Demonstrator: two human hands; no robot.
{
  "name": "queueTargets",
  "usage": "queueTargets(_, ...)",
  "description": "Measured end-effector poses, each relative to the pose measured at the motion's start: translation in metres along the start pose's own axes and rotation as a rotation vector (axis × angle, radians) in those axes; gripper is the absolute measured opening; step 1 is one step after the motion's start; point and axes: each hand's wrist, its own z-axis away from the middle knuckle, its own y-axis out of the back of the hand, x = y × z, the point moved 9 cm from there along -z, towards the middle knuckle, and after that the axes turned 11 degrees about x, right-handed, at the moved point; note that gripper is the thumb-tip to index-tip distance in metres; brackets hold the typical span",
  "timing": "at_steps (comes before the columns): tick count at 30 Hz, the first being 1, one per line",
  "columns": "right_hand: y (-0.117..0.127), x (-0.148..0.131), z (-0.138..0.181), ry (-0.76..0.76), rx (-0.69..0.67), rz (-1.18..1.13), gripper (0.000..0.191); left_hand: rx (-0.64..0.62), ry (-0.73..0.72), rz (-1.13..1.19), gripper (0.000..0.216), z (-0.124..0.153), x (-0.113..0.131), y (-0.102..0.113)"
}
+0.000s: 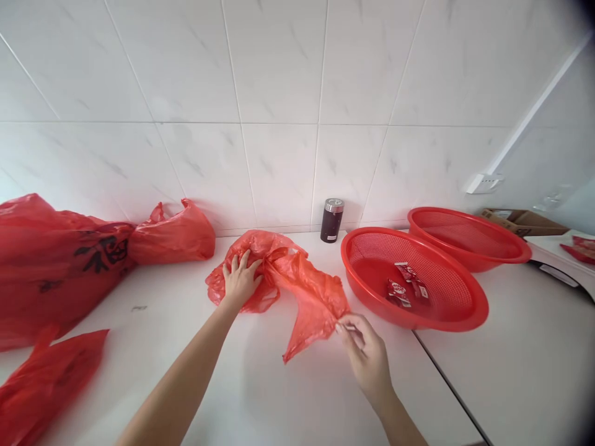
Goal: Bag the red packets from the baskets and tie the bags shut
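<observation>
A thin red plastic bag (pixel 304 279) lies crumpled on the white table, one end drawn out to the right. My left hand (pixel 240 280) rests on its bunched part with the fingers spread. At the other end, my right hand (pixel 365 350) pinches the bag's edge between thumb and fingers. Close by on the right stands a red plastic colander (pixel 458 303) with several small red-and-white packets (pixel 398 292) in it. What the bunched part contains, if anything, I cannot tell.
To the left are a large red bag (pixel 41 266) with black print, a smaller tied red bag (pixel 174 234) and a flat red bag (pixel 60 371). A dark tumbler (pixel 331 222) stands by the tiled wall. Behind the colander sit a second colander (pixel 469 235) and a cardboard box (pixel 525 221).
</observation>
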Motion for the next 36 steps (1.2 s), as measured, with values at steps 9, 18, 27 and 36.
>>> queueTargets(9,0.060,0.020,0.038,-0.234,0.101,-0.074,0.018,0.165,0.056,0.049,0.049,-0.028,-0.003,0.021)
queueTargets(18,-0.061,-0.034,-0.002,0.260,-0.164,0.182,0.027,0.308,-0.005,0.421,0.034,0.076,0.079,0.038)
queueTargets(27,-0.061,0.051,-0.012,0.191,-0.358,0.550,0.022,0.302,0.139,0.439,0.040,0.036,0.000,0.063)
queueTargets(36,0.011,0.022,0.010,-0.155,-0.223,-0.024,0.004,0.144,-0.274,0.493,0.014,0.117,0.128,0.085)
